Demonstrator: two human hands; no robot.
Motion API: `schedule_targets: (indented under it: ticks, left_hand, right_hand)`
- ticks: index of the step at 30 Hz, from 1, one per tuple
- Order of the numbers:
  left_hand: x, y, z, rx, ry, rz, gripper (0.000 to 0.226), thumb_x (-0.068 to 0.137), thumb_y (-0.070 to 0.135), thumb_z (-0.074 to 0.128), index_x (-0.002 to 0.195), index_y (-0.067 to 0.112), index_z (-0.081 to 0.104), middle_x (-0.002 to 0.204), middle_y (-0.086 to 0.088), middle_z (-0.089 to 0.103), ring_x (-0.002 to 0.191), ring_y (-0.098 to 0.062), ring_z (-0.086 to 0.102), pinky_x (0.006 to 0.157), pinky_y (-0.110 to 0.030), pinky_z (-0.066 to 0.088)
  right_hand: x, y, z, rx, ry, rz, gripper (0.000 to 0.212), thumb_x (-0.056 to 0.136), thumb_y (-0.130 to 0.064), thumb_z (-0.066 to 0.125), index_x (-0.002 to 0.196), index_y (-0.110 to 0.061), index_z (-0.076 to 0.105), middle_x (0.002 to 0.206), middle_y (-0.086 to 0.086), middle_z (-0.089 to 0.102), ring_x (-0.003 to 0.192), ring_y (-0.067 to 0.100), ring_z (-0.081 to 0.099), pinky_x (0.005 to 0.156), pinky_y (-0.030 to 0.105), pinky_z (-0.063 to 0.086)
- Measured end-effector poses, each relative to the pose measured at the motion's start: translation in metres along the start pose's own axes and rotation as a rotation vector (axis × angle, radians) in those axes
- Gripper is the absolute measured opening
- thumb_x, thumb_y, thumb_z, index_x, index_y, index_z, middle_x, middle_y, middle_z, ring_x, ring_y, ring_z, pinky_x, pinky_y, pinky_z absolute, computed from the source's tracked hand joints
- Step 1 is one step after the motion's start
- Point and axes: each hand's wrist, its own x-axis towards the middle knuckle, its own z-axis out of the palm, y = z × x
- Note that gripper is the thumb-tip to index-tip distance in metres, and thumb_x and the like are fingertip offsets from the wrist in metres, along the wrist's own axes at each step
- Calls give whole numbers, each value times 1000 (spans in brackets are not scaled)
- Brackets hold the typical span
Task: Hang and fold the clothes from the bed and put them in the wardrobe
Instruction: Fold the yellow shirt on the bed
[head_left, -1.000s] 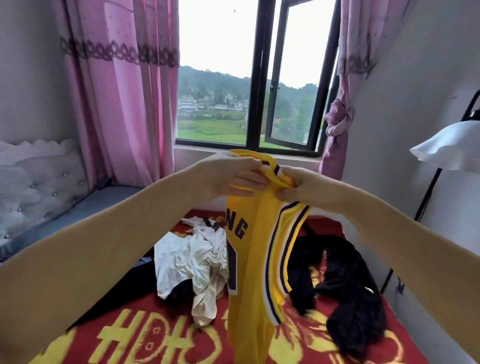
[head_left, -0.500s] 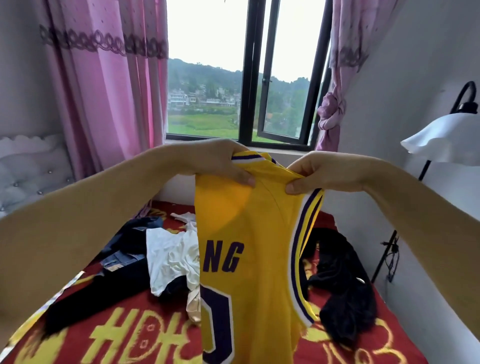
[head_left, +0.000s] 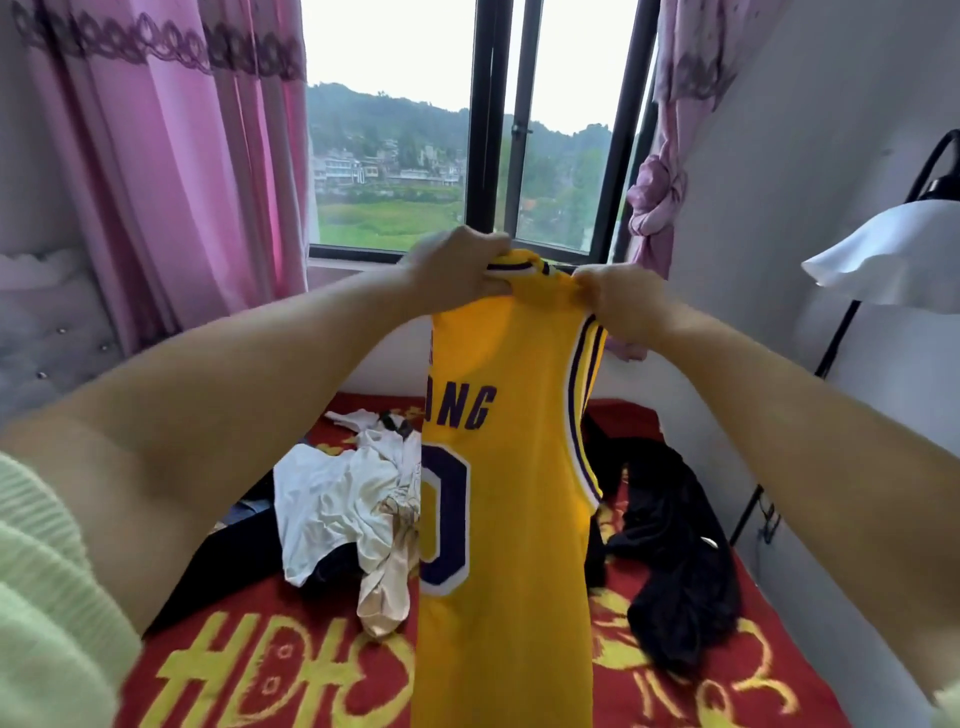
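1 yellow jersey (head_left: 511, 467) (purple trim)

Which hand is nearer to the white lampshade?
Right. The right hand grips the yellow jersey on the side toward the lampshade; the left hand grips it farther away.

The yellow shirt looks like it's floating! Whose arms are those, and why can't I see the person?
The camera sits on the person's head, looking forward and down, so you see only their arms. Their left hand and right hand grip the top of the yellow jersey, holding it up so it hangs. Below is a bed with a red blanket. On it lie a crumpled white shirt and some black clothes. Behind are a window, pink curtains and a white lamp on the right.
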Motion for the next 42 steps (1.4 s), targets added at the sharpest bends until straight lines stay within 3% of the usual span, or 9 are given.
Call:
schedule_targets:
  ticks: [4, 8, 12, 20, 26, 31, 34, 36, 42]
  left_hand:
    - [8, 13, -30, 234, 270, 177, 41, 92, 45, 55, 105, 6, 55, 85, -11, 65, 68, -23, 56, 60, -30, 38]
    - [-12, 32, -41, 151, 272, 232, 42, 92, 44, 55, 105, 4, 56, 88, -10, 65, 68, -15, 46, 61, -28, 34]
    - [-61, 55, -25, -9, 233, 301, 40, 88, 43, 61, 96, 4, 59, 79, -8, 66, 60, -15, 45, 55, -26, 33]
    - [-234, 101, 100, -182, -270, 249, 36, 88, 40, 63, 104, 8, 60, 87, -9, 68, 75, -33, 64, 55, -31, 33]
    - [-387, 154, 164, -224, -699, 201, 36, 95, 44, 49, 115, 15, 50, 98, -5, 63, 83, -31, 59, 58, -33, 32]
    - [-473, 195, 179, -273, -850, 176, 34, 97, 45, 45, 111, 14, 47, 93, -5, 58, 77, -30, 54, 59, -34, 33]
    - [-506, 213, 191, -362, -869, 134, 36, 96, 49, 47, 99, 14, 45, 73, 1, 44, 64, -24, 40, 57, -34, 33]
    - [-518, 215, 202, -378, -889, 80, 37, 95, 53, 46, 90, 18, 36, 62, 5, 33, 59, -20, 36, 54, -32, 30]
    - [-509, 172, 266, -364, -971, -74, 40, 91, 60, 46, 88, 22, 34, 61, 8, 38, 58, -17, 44, 46, -27, 25]
  right_hand:
    - [6, 4, -29, -83, 173, -79, 23, 90, -1, 39, 94, -11, 59, 78, 5, 49, 82, 35, 60, 63, 35, 37]
    - [-17, 0, -47, -109, 123, -130, 24, 92, 0, 38, 99, -5, 60, 91, 18, 62, 86, 34, 62, 75, 41, 51]
    - [-70, -15, -39, -15, 33, -100, 22, 97, -5, 42, 101, -5, 63, 86, 12, 62, 79, 30, 60, 74, 40, 50]
    - [-243, -54, 99, 139, -456, 84, 19, 97, -17, 47, 103, -18, 65, 97, 6, 66, 89, 28, 61, 74, 42, 50]
    - [-383, -96, 182, 156, -779, -25, 23, 93, -12, 44, 105, -22, 61, 99, 0, 63, 93, 27, 60, 70, 38, 49]
    - [-467, -120, 211, 203, -939, -72, 26, 92, -12, 39, 104, -21, 61, 101, 1, 63, 94, 27, 59, 65, 34, 42]
    - [-497, -127, 228, 236, -1051, -51, 26, 92, -9, 38, 100, -18, 61, 98, 5, 65, 90, 30, 60, 70, 38, 47]
    - [-504, -128, 240, 266, -1099, -15, 25, 92, -9, 38, 96, -16, 62, 95, 6, 65, 87, 30, 61, 67, 38, 47]
    - [-472, -121, 301, 393, -1132, 113, 21, 96, -17, 43, 98, -12, 63, 88, 6, 64, 78, 26, 57, 63, 36, 43]
